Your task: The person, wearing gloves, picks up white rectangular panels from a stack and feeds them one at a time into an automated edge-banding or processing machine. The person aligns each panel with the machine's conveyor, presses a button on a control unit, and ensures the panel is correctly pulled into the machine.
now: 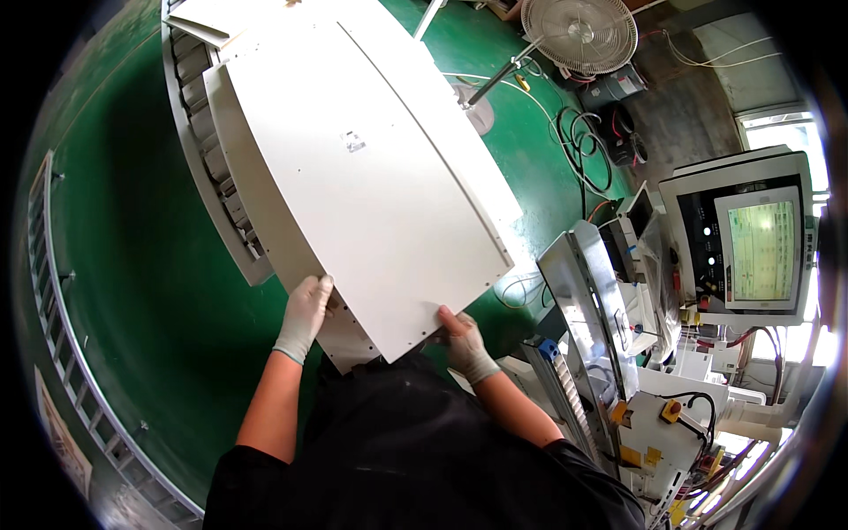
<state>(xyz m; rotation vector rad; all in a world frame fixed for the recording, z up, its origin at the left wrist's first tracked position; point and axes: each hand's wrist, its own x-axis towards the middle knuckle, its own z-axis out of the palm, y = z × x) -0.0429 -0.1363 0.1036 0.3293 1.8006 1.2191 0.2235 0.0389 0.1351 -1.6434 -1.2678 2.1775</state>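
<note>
A long white panel (389, 194) stretches away from me, with small holes along its near end and a small printed label on its top face. Its left near edge is in my left hand (305, 314), which wears a pale glove; the fingers curl at the edge and are partly hidden. My right hand (464, 340), gloved with a bare thumb showing, grips the near end, thumb on top and other fingers out of sight underneath. Beneath, another white panel (252, 159) sticks out to the left, its near corner close to my body.
A roller conveyor (199, 124) runs under the panels at the left. Metal roller track (66, 327) curves along the far left. On the right stand a machine with a lit screen (761, 252), shiny metal guides (601, 300) and cables. A fan (579, 34) stands at the back.
</note>
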